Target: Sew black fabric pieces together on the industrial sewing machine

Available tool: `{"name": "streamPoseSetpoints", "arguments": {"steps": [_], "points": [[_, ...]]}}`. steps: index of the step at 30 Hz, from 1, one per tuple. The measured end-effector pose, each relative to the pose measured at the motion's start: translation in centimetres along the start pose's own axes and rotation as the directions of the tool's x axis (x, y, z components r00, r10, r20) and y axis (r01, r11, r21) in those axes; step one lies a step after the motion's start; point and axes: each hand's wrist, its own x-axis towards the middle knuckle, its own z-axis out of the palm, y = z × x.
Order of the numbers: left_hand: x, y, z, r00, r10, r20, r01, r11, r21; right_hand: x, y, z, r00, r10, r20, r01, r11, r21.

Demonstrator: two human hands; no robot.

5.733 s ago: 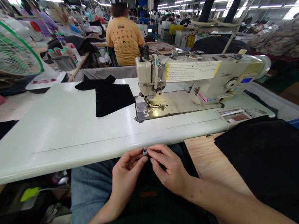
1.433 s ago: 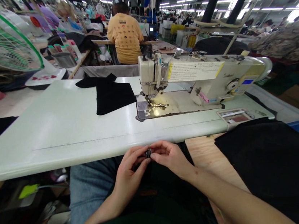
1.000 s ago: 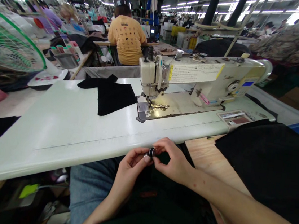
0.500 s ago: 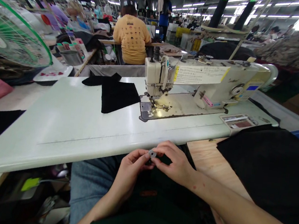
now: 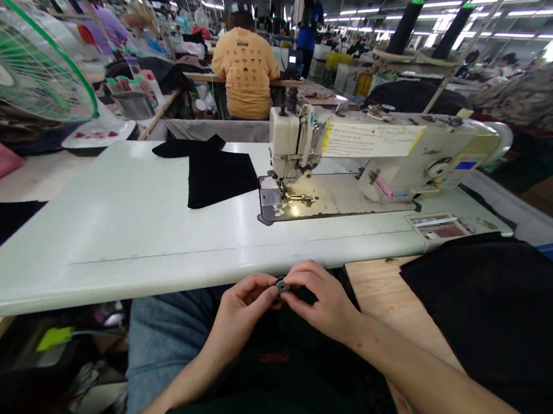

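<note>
A small round metal bobbin (image 5: 282,286) with a dark centre is pinched between my two hands, just below the front edge of the sewing table (image 5: 119,214). The fingertips of my left hand (image 5: 247,301) close on its left side. On its right side, the thumb and fingers of my right hand (image 5: 322,298) grip it. Any thread on it is too small to make out. Beyond my hands stands the sewing machine (image 5: 294,149), its needle area lit and no cloth under the foot.
Black cloth pieces (image 5: 219,180) lie left of the needle plate. More black cloth (image 5: 510,316) covers the wooden board (image 5: 397,289) at right. A green fan (image 5: 33,56) stands at left. Black thread cones (image 5: 404,28) rise behind the machine. A person in yellow (image 5: 246,69) sits ahead.
The bobbin has turned slightly between my fingers, showing more of a dark edge. Both hands stay almost in the same place.
</note>
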Motion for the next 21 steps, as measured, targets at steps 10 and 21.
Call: {"name": "streamPoseSetpoints", "arguments": {"steps": [10,21], "points": [[-0.16,0.0,-0.09,0.998,-0.068,-0.002,0.068,0.998,-0.01,0.06,-0.27,-0.14,0.999,-0.036,0.011,0.037,0.998,-0.057],[-0.18,0.28,0.12,0.993,-0.113,0.025,0.115,0.989,-0.089,0.12,-0.13,0.37,0.968,0.25,-0.004,-0.246,0.954,0.17]]}}
